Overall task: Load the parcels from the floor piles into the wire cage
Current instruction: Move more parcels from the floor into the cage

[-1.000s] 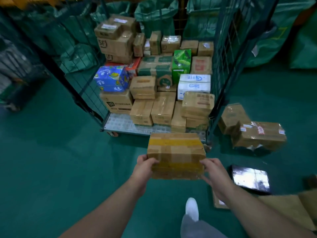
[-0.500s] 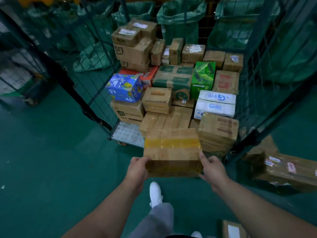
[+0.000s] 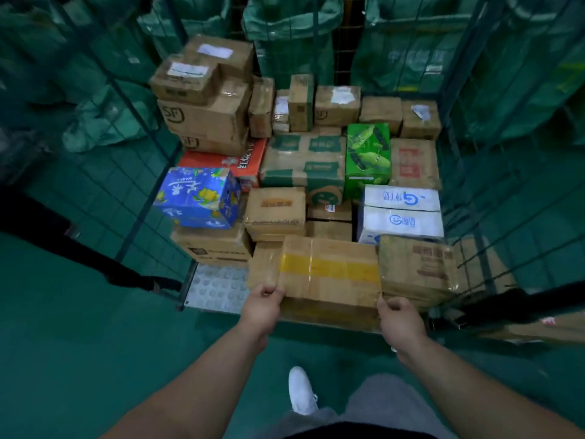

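- Item in hand: a brown cardboard parcel with a yellow tape band across its top [image 3: 329, 270], held level at the open front of the dark wire-mesh cage [image 3: 139, 198].
- Left grip [image 3: 262, 307]: fingers curled round the parcel's near left corner, gripping it.
- Right grip [image 3: 399, 321]: thumb and fingers closed on the parcel's near right corner, gripping it.
- Position: the parcel sits over the front edge of the cage, above the studded metal base plate [image 3: 218, 288]. Its right end lies just beside a film-wrapped brown parcel with red print [image 3: 418, 264]. Whether its underside rests on anything cannot be told.
- Cage contents (stacked several layers deep): a blue printed carton [image 3: 198, 198] at front left, tilted on a plain brown box. A bright green carton [image 3: 367, 160] stands upright near the middle. A white carton with blue logos [image 3: 402, 213] lies at right, behind the film-wrapped parcel. Tall brown cartons with white labels [image 3: 202, 90] are piled at back left.
- Surroundings: green floor [image 3: 79, 343]; green sacks [image 3: 285, 23] hang behind the cage; one brown parcel [image 3: 544, 327] lies on the floor outside the right wall.
- Person: one white shoe [image 3: 302, 391] is planted just short of the cage.
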`<state>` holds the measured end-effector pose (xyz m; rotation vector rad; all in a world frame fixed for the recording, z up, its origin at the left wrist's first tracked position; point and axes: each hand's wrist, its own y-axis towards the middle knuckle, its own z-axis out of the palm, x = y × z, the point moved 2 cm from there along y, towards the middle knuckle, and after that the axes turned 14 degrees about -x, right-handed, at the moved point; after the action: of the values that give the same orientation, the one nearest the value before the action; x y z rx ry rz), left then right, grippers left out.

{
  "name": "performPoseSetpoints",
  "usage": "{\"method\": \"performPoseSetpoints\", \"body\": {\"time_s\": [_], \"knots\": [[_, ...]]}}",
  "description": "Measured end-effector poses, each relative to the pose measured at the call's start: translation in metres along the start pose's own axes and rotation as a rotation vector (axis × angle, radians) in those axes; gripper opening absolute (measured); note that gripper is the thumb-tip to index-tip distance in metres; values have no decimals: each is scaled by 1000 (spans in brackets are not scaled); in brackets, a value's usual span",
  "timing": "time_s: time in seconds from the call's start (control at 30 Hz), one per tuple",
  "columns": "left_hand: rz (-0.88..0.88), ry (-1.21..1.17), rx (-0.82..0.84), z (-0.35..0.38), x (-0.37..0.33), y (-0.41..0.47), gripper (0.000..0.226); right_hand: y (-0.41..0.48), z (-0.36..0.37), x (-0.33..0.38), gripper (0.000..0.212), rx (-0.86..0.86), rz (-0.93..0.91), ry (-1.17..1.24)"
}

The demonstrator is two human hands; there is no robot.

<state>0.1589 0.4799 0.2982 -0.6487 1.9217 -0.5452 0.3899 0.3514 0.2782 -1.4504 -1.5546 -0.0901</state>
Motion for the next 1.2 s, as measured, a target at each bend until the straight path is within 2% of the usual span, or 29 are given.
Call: {"method": "performPoseSetpoints", "body": {"time_s": [0.13,0.27,0.5,0.6,0.7,0.77,0.8,1.0,1.1,1.2], "knots": [[-52,30,-10,29,-27,45,17,34,29,25,5,-52,99,74],[-160,-14,0,62,-56,84,10,87,55,55,4,-49,108,73],[-158,80,-61,135,-107,165,6,213,112,76,11,22,180,157],[-147,108,-58,169,-127,201,4,249,122,95,11,-14,192,150],[-120,123,-36,196,-137,240,17,275,134,110,14,16,126,88],[-145,130,-55,205,-141,260,6,289,148,113,18,27,150,130],[-158,126,-65,208,-143,267,8,294,154,115,20,25,183,159],[-186,143,-23,228,-142,315,11,324,193,112,20,-100,255,156],[-189,142,-33,240,-140,333,7,337,204,113,10,-146,215,76],[-190,126,-33,248,-139,354,15,347,217,126,8,-192,219,18]]}}
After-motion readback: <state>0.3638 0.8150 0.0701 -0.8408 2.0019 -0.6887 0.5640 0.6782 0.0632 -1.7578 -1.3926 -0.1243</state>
